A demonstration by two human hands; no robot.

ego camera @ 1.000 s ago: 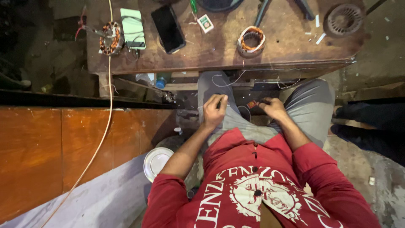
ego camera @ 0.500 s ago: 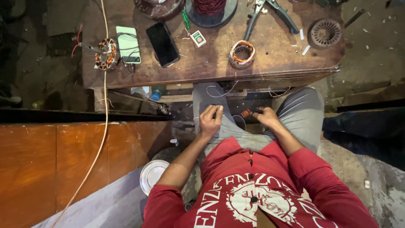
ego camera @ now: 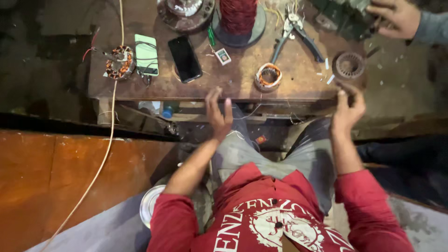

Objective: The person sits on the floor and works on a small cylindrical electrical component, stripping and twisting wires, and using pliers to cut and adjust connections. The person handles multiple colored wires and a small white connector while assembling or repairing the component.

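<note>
My left hand (ego camera: 218,114) is raised in front of the low wooden table (ego camera: 154,88), fingers apart, with nothing clearly in it. My right hand (ego camera: 347,108) is out at the table's right front corner with its fingers curled against the edge; whether it pinches anything is unclear. Thin pale wire (ego camera: 247,112) loops between the hands, under the table edge. A small orange piece (ego camera: 261,139) lies in my lap. A copper-wound ring coil (ego camera: 268,76) sits on the table between the hands.
On the table are a wound stator (ego camera: 120,62), a green phone (ego camera: 146,54), a black phone (ego camera: 185,58), pliers (ego camera: 294,32), a red wire spool (ego camera: 238,16) and a round metal part (ego camera: 350,64). Another person's hand (ego camera: 394,17) reaches in top right. A white cord (ego camera: 109,121) hangs left.
Both hands have left my lap, where they were close together on the small orange piece. They have spread apart and risen to the table's front edge. The view has shifted towards the table.
</note>
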